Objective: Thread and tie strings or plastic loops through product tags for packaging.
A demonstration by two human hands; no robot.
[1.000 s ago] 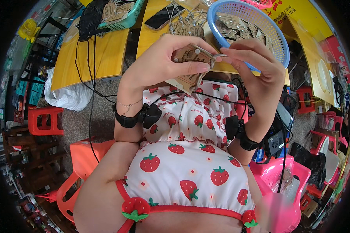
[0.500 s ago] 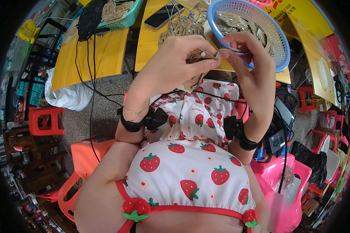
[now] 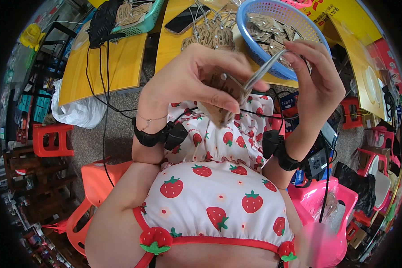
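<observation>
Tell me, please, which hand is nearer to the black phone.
Left: the left hand is in front of the phone; the right hand is farther away, to the phone's right, by the blue basket.

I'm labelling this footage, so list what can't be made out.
All in the head view:
1. Number of cardboard tags in the left hand: the hand partly covers them.
2. Their print: blurred and partly covered.
3. Upper end of the grey cord: hidden in the grip of the right hand.
4. Bottom of the blue basket: covered by heaped tags.
5. Far end of the green basket: cut off by the top edge.
</observation>
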